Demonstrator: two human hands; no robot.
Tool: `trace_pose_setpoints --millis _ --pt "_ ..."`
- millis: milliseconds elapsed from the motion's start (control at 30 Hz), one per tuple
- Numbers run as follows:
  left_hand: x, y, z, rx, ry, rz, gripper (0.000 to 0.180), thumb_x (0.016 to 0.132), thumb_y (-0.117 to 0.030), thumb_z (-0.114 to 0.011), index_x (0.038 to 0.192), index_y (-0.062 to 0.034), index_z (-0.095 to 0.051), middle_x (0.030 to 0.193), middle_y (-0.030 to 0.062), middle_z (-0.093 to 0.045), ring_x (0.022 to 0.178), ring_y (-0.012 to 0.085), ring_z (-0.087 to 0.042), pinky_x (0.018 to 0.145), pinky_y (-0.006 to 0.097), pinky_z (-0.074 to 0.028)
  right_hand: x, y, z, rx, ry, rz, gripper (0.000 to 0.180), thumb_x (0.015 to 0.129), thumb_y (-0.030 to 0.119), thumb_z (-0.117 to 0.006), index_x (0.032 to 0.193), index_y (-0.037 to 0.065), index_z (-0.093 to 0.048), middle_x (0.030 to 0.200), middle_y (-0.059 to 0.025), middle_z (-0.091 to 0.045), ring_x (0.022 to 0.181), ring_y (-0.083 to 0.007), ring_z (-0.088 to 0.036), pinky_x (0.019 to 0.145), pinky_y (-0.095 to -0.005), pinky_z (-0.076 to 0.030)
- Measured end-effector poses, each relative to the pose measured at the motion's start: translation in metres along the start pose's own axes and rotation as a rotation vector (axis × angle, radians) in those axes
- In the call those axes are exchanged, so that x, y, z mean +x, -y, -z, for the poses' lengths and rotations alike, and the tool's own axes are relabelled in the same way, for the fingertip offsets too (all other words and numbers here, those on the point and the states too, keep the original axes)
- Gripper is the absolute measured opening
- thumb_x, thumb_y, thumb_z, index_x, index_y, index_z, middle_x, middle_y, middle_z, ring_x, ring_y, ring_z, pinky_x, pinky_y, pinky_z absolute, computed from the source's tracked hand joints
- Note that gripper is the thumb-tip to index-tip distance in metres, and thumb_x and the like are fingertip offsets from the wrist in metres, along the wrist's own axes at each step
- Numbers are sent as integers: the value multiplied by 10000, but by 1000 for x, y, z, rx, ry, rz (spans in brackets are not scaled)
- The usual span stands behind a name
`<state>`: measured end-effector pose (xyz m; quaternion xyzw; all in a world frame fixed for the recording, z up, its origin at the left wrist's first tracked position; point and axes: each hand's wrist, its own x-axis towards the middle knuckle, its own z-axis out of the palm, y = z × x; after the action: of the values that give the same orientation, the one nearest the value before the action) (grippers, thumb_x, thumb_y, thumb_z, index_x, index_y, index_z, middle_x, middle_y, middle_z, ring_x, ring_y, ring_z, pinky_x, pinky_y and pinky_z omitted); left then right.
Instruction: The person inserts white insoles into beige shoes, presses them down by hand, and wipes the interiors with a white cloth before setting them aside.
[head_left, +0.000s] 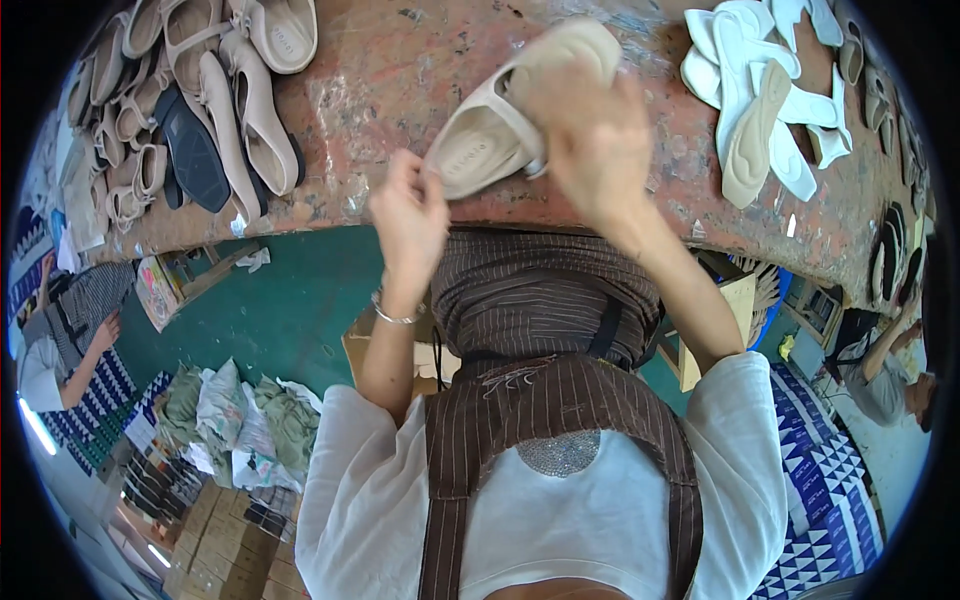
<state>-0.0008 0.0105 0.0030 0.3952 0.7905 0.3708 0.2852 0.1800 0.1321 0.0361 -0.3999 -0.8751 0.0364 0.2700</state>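
A beige slip-on shoe with a strap lies slantwise near the table's front edge, toe toward the far right. Inside it shows a beige insole with print at the heel. My left hand is closed, its thumb and fingertips pinching the shoe's heel end. Over the front half of the shoe lies my right hand, smeared by motion. Its fingers reach toward the shoe's inside and cannot be made out clearly.
Several beige shoes and a dark sole crowd the worn red table at left. White insole pieces with a beige insole on top lie at right. Other people work at both sides.
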Motion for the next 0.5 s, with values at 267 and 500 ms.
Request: trace_pose_setpoints --millis 267,500 --pt "-69 -62 -60 330 59 -541 292 760 -199 -756 979 -49 -632 1004 122 -602 1070 345 -561 887 499 -460 36 -12 36 348 356 -215 287 773 68 -668 1057 32 -663 1223 -191 -597 968 -400 -652 782 -412 -559" --pt "-61 -48 -94 471 159 -663 542 891 -311 -588 1356 -34 -550 1377 181 -531 1366 382 -386 1150 694 -78 -43 20 24 165 313 -83 281 834 39 -542 1110 -16 -547 1310 -270 -579 1253 -391 -561 1161 -577 -239"
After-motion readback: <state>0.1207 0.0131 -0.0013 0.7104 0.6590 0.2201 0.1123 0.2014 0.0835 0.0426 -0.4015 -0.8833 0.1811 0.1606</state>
